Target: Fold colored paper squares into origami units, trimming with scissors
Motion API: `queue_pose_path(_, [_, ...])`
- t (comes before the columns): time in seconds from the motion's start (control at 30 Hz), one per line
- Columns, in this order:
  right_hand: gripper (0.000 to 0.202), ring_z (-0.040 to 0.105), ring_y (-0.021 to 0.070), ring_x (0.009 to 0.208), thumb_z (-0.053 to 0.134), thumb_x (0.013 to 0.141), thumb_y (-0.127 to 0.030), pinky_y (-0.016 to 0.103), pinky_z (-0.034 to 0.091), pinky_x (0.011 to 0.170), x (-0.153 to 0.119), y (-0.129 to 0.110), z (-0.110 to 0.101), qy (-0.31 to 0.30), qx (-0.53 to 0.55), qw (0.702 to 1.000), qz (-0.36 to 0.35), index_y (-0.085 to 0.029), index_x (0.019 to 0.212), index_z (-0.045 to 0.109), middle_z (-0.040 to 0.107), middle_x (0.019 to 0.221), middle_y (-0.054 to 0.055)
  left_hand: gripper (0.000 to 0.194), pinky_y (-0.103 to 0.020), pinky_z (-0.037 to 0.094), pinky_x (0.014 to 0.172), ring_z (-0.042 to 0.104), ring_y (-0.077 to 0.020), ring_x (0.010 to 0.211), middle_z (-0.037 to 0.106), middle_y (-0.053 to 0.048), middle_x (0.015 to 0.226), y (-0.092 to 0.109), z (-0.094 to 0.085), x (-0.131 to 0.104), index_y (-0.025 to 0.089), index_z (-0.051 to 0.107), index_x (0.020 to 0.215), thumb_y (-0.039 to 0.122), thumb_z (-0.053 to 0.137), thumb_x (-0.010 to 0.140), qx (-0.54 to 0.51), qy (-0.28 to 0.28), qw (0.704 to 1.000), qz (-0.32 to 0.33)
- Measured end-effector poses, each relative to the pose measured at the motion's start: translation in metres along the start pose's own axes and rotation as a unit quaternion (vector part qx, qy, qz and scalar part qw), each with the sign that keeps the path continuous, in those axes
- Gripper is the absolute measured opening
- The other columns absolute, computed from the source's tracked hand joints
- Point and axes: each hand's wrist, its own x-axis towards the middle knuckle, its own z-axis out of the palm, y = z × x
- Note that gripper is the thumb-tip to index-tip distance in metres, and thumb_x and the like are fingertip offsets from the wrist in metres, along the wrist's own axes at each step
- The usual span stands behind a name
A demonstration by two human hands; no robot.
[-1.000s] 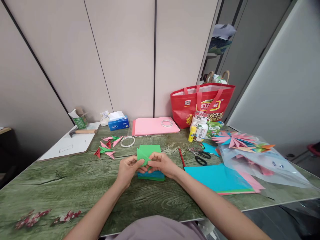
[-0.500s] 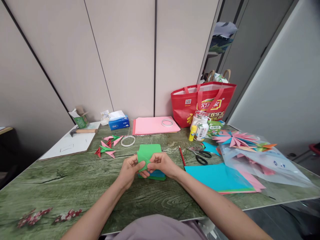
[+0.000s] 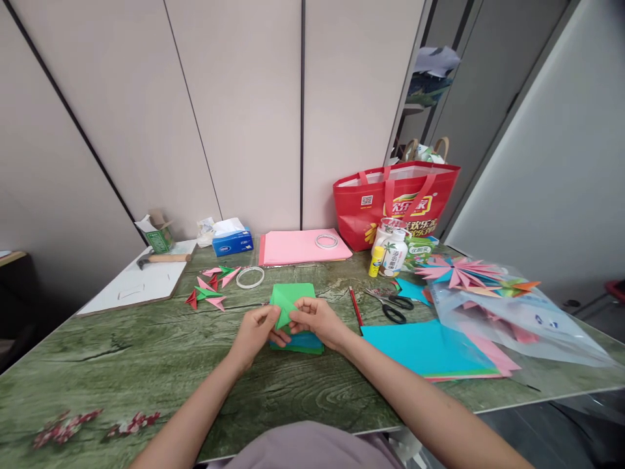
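Between both hands is a small piece of green paper (image 3: 284, 311), partly folded with a slanting edge. My left hand (image 3: 256, 333) pinches its left side between thumb and fingers. On its right side, my right hand (image 3: 316, 319) grips the paper with thumb and forefinger. Under the hands lies a stack of cut paper squares (image 3: 303, 290), green on top with blue and green edges near me. The fingers cover part of the stack and the held paper's lower corner.
Left of the hands are folded paper pieces (image 3: 208, 294) and a tape roll (image 3: 250, 277). To the right lie a red pencil (image 3: 356, 306), scissors (image 3: 393, 309) and blue sheets (image 3: 424, 345). Behind stand a glue stick (image 3: 375, 262), a red bag (image 3: 356, 205) and a tissue box (image 3: 233, 241).
The green paper in my hands has been turned and now shows a slanted, pointed shape instead of a squarer face. Both hands have stayed in nearly the same place.
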Motion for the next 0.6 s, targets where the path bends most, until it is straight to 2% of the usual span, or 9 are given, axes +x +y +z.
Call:
queue_pose_path(0.13, [0.035, 0.058, 0.0097, 0.047, 0.075, 0.050, -0.032, 0.023, 0.049, 0.052, 0.0008, 0.0025, -0.0007, -0.008, 0.006, 1.000, 0.000, -0.015, 0.070, 0.053, 0.058, 0.051, -0.006, 0.029, -0.024, 0.047, 0.037, 0.059, -0.0159, 0.040, 0.059, -0.001, 0.046, -0.0032, -0.0003, 0.0000, 0.014, 0.050, 0.056, 0.038, 0.064, 0.063, 0.026, -0.010, 1.000, -0.006])
queue_pose_path(0.3, [0.037, 0.060, 0.0104, 0.052, 0.075, 0.048, -0.031, 0.024, 0.049, 0.056, -0.0003, 0.0035, 0.0004, -0.035, -0.018, 0.999, -0.015, -0.015, 0.074, 0.053, 0.061, 0.058, -0.005, 0.027, -0.021, 0.043, 0.029, 0.055, -0.0139, 0.033, 0.056, 0.001, 0.043, -0.0057, 0.0005, -0.0013, 0.014, 0.049, 0.056, 0.035, 0.064, 0.064, 0.019, 0.024, 0.999, 0.011])
queue_pose_path(0.47, [0.034, 0.059, 0.0105, 0.054, 0.074, 0.049, -0.030, 0.025, 0.049, 0.058, -0.0022, 0.0035, 0.0008, -0.062, -0.046, 0.997, -0.025, -0.014, 0.072, 0.054, 0.061, 0.059, -0.004, 0.025, -0.021, 0.044, 0.030, 0.057, -0.0136, 0.036, 0.059, 0.001, 0.052, -0.0059, 0.0010, -0.0014, 0.014, 0.050, 0.066, 0.034, 0.063, 0.065, 0.009, -0.012, 1.000, 0.023])
queue_pose_path(0.6, [0.034, 0.060, 0.0109, 0.059, 0.073, 0.052, -0.028, 0.025, 0.049, 0.060, -0.0025, 0.0037, 0.0005, -0.078, -0.036, 0.996, -0.030, -0.015, 0.078, 0.054, 0.063, 0.063, -0.003, 0.023, -0.022, 0.046, 0.034, 0.057, -0.0129, 0.038, 0.059, 0.002, 0.052, -0.0065, -0.0010, 0.0001, 0.014, 0.050, 0.073, 0.034, 0.061, 0.069, 0.017, -0.016, 0.999, 0.040])
